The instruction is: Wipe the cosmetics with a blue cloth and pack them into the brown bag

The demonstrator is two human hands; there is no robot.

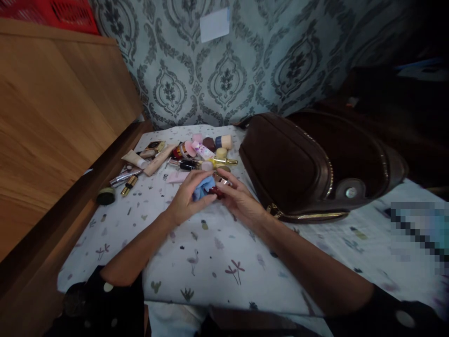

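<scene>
My left hand (pixel 183 200) is closed around a bunched blue cloth (pixel 202 188), which is pressed to the side of a small dark red bottle (pixel 215 191) with a shiny metallic cap. My right hand (pixel 242 199) grips the bottle from the other side, and its fingers partly hide it. Just beyond my hands lies a cluster of cosmetics, including a pale pink tube (pixel 177 177), a black bottle (pixel 189 164) and a yellow bottle with a gold cap (pixel 224 161).
A dark brown leather bag (pixel 284 164) with gold zips stands open on the right. Farther left are a beige tube (pixel 135 158), a gold-and-black lipstick (pixel 129 185) and a dark round jar (pixel 105 196). A wooden panel (pixel 63 93) borders the patterned tablecloth (pixel 196 267).
</scene>
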